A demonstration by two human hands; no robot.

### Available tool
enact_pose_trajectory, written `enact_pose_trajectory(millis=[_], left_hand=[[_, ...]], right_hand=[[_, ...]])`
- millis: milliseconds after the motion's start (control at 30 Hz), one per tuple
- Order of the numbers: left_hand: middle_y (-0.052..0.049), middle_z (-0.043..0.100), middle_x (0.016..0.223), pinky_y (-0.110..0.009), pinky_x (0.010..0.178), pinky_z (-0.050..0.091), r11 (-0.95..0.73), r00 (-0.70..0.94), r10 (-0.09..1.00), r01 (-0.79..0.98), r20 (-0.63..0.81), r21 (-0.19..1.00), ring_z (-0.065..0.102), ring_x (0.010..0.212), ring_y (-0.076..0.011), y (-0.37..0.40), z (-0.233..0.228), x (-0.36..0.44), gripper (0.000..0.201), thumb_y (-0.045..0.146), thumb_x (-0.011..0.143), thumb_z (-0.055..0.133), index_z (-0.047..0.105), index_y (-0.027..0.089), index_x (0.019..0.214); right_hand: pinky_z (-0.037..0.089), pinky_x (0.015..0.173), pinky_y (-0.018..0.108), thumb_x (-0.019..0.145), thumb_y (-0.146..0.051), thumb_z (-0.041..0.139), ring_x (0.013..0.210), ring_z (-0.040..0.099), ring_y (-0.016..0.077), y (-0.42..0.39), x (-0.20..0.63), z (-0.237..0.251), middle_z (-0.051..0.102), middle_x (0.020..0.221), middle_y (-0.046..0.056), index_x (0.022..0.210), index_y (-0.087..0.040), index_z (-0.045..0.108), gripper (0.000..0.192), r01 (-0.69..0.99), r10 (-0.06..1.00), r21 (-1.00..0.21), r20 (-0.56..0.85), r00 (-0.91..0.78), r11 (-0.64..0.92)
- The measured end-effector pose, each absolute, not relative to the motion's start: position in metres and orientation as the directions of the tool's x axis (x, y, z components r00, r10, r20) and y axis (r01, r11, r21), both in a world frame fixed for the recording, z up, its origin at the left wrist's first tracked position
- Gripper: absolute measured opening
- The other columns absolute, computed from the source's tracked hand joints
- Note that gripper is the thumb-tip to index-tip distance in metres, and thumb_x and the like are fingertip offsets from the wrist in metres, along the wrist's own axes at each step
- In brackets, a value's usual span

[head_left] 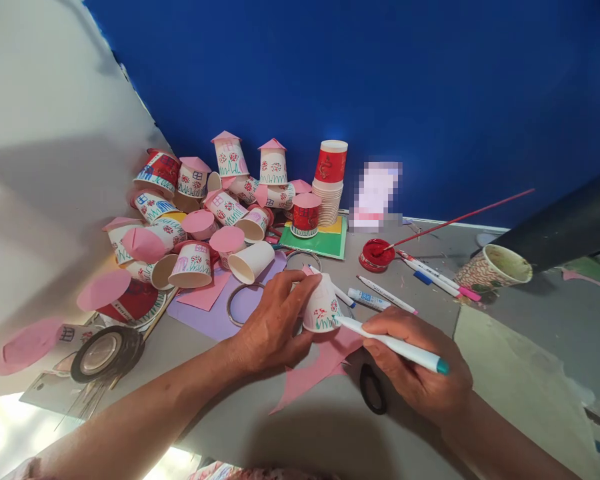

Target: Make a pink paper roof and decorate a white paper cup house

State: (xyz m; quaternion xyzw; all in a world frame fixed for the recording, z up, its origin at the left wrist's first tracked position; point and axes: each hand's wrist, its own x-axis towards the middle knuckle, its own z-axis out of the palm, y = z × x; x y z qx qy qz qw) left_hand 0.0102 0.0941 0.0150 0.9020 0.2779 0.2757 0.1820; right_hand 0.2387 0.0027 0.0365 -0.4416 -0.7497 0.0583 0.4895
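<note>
Midway through decorating: upside-down paper cup (322, 308) pinched in left hand (273, 327) grip just above tabletop (430, 427), red flowers and green grass already drawn. Right hand (420, 363) grip closed around teal-capped marker (393, 345), tip touching cup. No pink roof yet, unlike finished cup houses (200, 200) piled behind.

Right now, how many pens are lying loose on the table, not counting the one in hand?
4, maybe more hidden: a blue-capped pen, a thin white pen, and two pink-tipped pens side by side near the red paint lid. The right hand holds a fifth.
</note>
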Motion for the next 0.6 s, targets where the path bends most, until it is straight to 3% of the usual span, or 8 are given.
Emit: enact_pose_trajectory(millis=[200, 600], left_hand=[[-0.017, 0.045, 0.139, -0.055, 0.104, 0.048, -0.8, 0.675, 0.592, 0.425, 0.441, 0.423, 0.051, 0.127, -0.0359, 0.0922, 0.0145, 0.0125, 0.081, 0.027, 0.086, 0.074, 0.032, 0.026, 0.155], [-0.018, 0.045, 0.135, -0.053, 0.099, 0.047, -0.828, 0.692, 0.556, 0.413, 0.461, 0.378, 0.051, 0.121, -0.0352, 0.0928, 0.0116, 0.0129, 0.081, 0.017, 0.083, 0.069, 0.03, 0.024, 0.154]], right_hand=[[0.061, 0.066, 0.031, 0.099, -0.018, 0.061, 0.074, 0.075, 0.0196, 0.0034, 0.2372, 0.0291, 0.076, 0.082, 0.003, 0.104, -0.023, 0.066, 0.009, 0.614, 0.723, -0.507, 0.673, -0.157, 0.605], [0.058, 0.062, 0.027, 0.1, -0.02, 0.06, 0.066, 0.069, 0.0155, 0.0061, 0.2348, 0.0315, 0.073, 0.078, 0.001, 0.101, -0.023, 0.065, 0.006, 0.623, 0.76, -0.53, 0.628, -0.167, 0.575]])
